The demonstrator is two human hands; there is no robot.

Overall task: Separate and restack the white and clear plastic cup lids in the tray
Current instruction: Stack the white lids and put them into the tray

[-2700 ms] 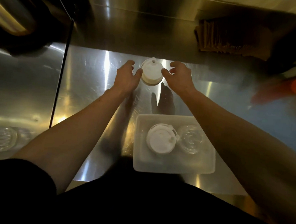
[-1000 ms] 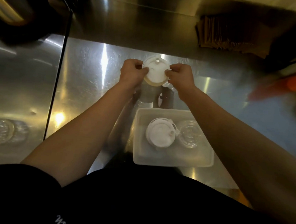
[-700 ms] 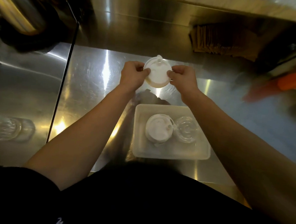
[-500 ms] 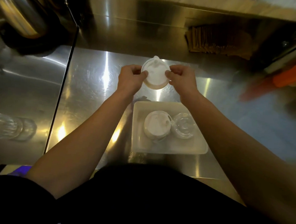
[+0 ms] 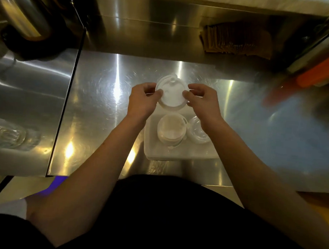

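On the far left a clear glass (image 5: 5,136) lies on the lower steel surface, well apart from the work. On the steel counter (image 5: 94,120), the left hand (image 5: 142,100) pinches the left rim of a white lid stack (image 5: 171,93), thumb on the top face and fingers curled underneath. The stack is held in the air just beyond the far edge of the white tray (image 5: 177,156); how many lids are in it cannot be told. The right hand (image 5: 201,100) mirrors this, pinching the right rim with thumb and fingertips.

To do this step well, I judge that both grips should stay light and out at the rim, so the thin plastic does not buckle and lock the lids together. A thumbnail worked under the top lid's lip, or a small twist of 1 hand against the other, should free 1 lid at a time.

Inside the tray, a white lid pile (image 5: 171,129) sits on the left and a clear lid pile (image 5: 198,133) just beside it on the right, partly hidden by the right wrist. A freed white lid belongs centred on the left pile.
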